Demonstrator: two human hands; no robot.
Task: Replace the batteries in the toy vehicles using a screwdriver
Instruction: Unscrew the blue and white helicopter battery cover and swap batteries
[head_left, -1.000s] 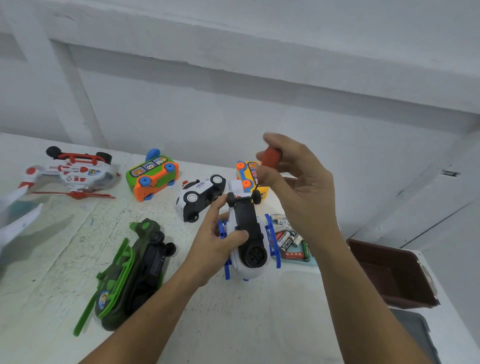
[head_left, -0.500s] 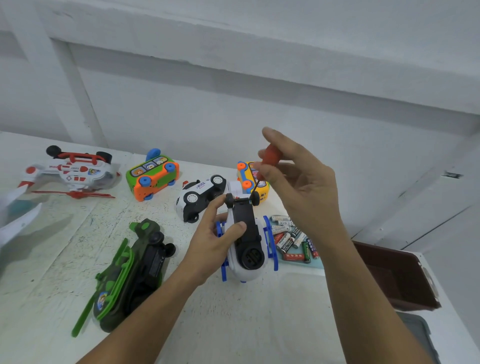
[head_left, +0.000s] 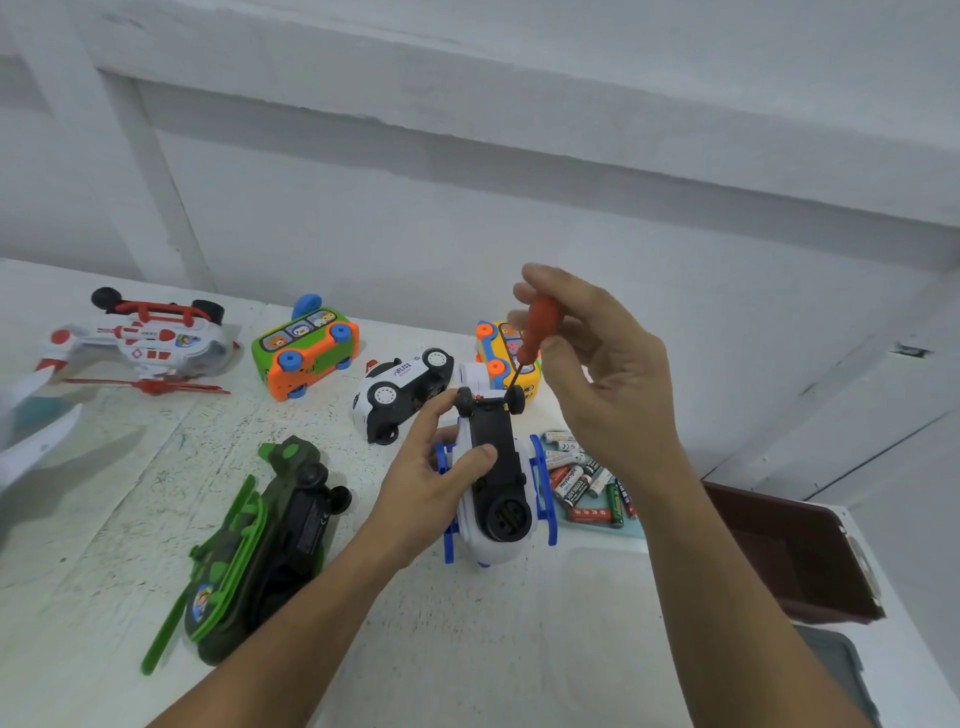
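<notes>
A white and blue toy helicopter (head_left: 498, 499) lies upside down at the table's middle, its black underside facing up. My left hand (head_left: 436, 473) grips its left side, thumb on the black panel. My right hand (head_left: 597, 374) pinches the red handle of a small screwdriver (head_left: 537, 330); its thin shaft points down toward the far end of the underside, by the small wheels. Several loose batteries (head_left: 587, 483) lie on a pale blue tray just right of the toy.
More toys lie overturned: a green camouflage helicopter (head_left: 270, 530) at front left, a police car (head_left: 400, 395), a green and orange bus (head_left: 306, 348), a yellow bus (head_left: 506, 358), a red and white helicopter (head_left: 140, 338). A dark brown bin (head_left: 795, 556) stands at right.
My right hand has lifted a little and turned the screwdriver, so its shaft now shows pointing down at the toy's far end. The left hand keeps its hold.
</notes>
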